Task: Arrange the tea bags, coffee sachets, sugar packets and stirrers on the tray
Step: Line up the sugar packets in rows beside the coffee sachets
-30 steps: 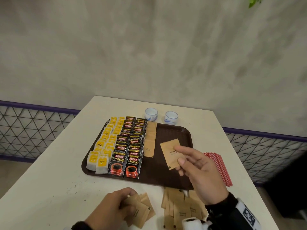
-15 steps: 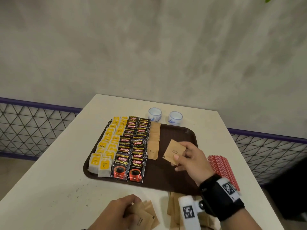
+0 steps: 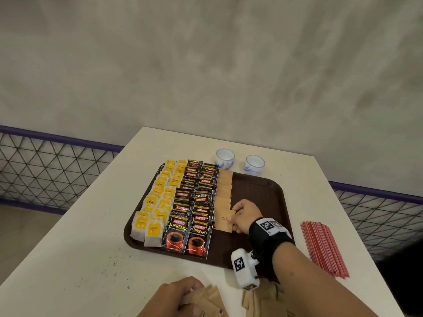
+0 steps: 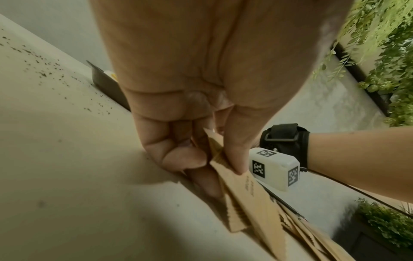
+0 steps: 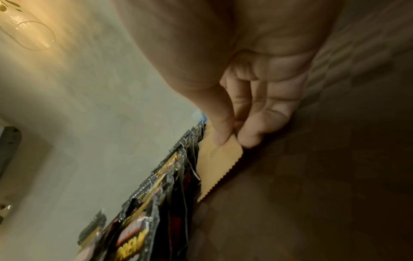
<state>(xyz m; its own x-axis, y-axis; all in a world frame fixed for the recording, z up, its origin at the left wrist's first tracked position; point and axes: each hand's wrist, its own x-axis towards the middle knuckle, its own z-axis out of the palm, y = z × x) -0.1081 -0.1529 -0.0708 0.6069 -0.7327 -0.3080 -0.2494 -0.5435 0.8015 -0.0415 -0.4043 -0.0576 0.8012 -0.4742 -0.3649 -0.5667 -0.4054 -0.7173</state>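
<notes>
My right hand (image 3: 243, 216) is over the brown tray (image 3: 263, 184), thumb and fingers pinching one brown sugar packet (image 3: 223, 221) by its right edge; the right wrist view shows the thumb on top and fingertips (image 5: 250, 139) under it. That packet lies at the near end of the sugar packet column (image 3: 224, 186), just beside the coffee sachets (image 3: 194, 209) on its left, and looks flat or nearly flat on the tray; I cannot tell whether it fully touches. The coffee sachets sit in two overlapping columns, and the yellow tea bags (image 3: 158, 202) fill two more columns at the tray's left side. My left hand (image 3: 176, 298) is at the near edge of the white table (image 3: 80, 248), fingers curled round a small fan of spare sugar packets (image 4: 245, 199); the left wrist view shows thumb and fingers clamping their top ends, with the lower ends on the table. More loose sugar packets (image 3: 258, 303) lie on the table under my right forearm. The red stirrers (image 3: 322, 245) are bundled on the table right of the tray, well apart from it. Two small white cups (image 3: 225, 159) stand just beyond the tray's far edge. Dark specks dot the table near the left hand.
</notes>
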